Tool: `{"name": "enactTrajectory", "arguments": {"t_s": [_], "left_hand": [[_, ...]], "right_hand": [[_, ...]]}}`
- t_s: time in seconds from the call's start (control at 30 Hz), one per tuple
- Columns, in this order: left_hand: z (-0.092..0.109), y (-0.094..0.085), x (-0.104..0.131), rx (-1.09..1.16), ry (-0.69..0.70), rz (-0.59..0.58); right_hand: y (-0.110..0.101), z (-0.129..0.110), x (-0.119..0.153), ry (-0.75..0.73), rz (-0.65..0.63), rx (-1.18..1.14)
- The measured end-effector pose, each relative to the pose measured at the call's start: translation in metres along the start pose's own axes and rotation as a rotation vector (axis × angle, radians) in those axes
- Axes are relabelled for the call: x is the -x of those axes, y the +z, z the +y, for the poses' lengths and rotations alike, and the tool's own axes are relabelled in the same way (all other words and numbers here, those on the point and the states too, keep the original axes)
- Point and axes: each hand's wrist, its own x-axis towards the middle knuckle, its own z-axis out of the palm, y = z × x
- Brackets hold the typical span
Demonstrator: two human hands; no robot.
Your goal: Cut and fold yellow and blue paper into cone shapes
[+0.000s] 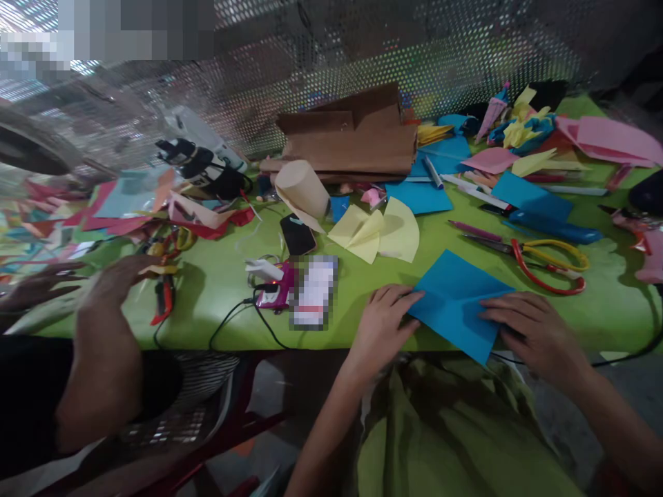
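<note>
A square sheet of blue paper [458,304] lies turned like a diamond at the table's near edge, with a crease running across its middle. My left hand [391,317] grips its left corner between thumb and fingers. At the opposite corner, my right hand [528,328] holds the sheet with fingers on top; its thumb is mostly hidden. Just beyond the right hand rest scissors [549,266] with red and yellow handles. Pale yellow paper pieces [378,231] lie past the blue sheet.
A co-worker's hand [121,276] is at the left, near red-handled pliers [164,293]. Phones [313,290], a magenta device [274,290] with cables, a beige paper roll [303,190], brown paper [352,145] and a pink pencil [474,230] lie on the green table [217,266].
</note>
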Motion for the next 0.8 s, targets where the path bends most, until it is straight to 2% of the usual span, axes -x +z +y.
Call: {"name": "enactTrajectory", "arguments": {"t_s": [0.13,0.3,0.4,0.53,0.6,0.7,0.8], "left_hand": [[0.0,0.002,-0.002,-0.003,0.011,0.018],[0.001,0.0,-0.006,0.038,0.016,0.054],[0.002,0.0,-0.012,0.175,0.009,0.094],[-0.001,0.005,-0.022,0.355,-0.056,0.2],[-0.002,0.008,-0.025,0.444,-0.141,0.229],[-0.004,0.011,-0.028,0.635,-0.251,0.215],[-0.006,0.008,-0.03,0.798,-0.244,0.189]], "right_hand": [[0.002,0.002,-0.002,-0.02,-0.012,0.006],[-0.003,0.001,-0.011,0.025,0.013,-0.065],[-0.004,0.0,-0.019,0.132,0.063,-0.154],[-0.001,0.0,-0.032,0.362,0.17,-0.166],[-0.001,0.0,-0.039,0.426,0.15,-0.185],[-0.004,0.0,-0.05,0.442,0.086,-0.203],[-0.008,0.0,-0.057,0.484,0.043,-0.241]]}}
